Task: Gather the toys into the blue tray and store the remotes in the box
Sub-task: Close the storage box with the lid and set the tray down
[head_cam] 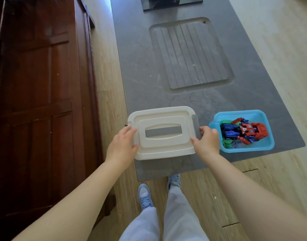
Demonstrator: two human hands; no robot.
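A white box (162, 117) with its lid on and a grey handle strip in the lid's recess sits at the near end of the grey table. My left hand (122, 145) grips the box's left side. My right hand (207, 141) grips its right side at the grey latch (195, 124). What the box holds is hidden by the lid; no remotes show. Right of the box stands the blue tray (264, 145), holding a red and blue robot toy (245, 132) and green toy pieces (227, 143).
The grey table (142, 70) runs away from me, with a ribbed recessed panel (191, 54) in its middle and a black glass object (171, 2) at the far end. A dark wooden cabinet (39, 101) stands to the left. Wooden floor surrounds the table.
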